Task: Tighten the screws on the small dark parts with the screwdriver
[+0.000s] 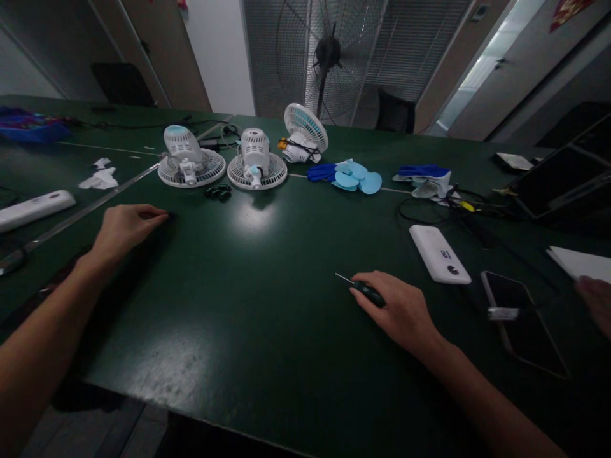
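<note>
My left hand (125, 230) rests at the left of the green table, thumb and fingers pinched together. A small dark thing shows at its fingertips, too unclear to name. On the right, my right hand (403, 312) lies on the table, fingers wrapped round the dark handle of a small screwdriver (368, 293); its thin shaft points left. Beyond my left hand are several small dark pieces (218, 192). Behind them two white fan heads (185, 149) (256, 149) lie grille down. A third small fan (305, 130) stands tilted, and a light blue fan blade (357, 177) lies right of it.
Blue-and-white gloves (424, 179), cables and a white power bank (438, 253) are at the right. A phone (524, 326) lies nearer, beside another person's hand (596, 300). A white device (38, 210) and crumpled paper (100, 177) lie left. The table's front edge (200, 421) is close.
</note>
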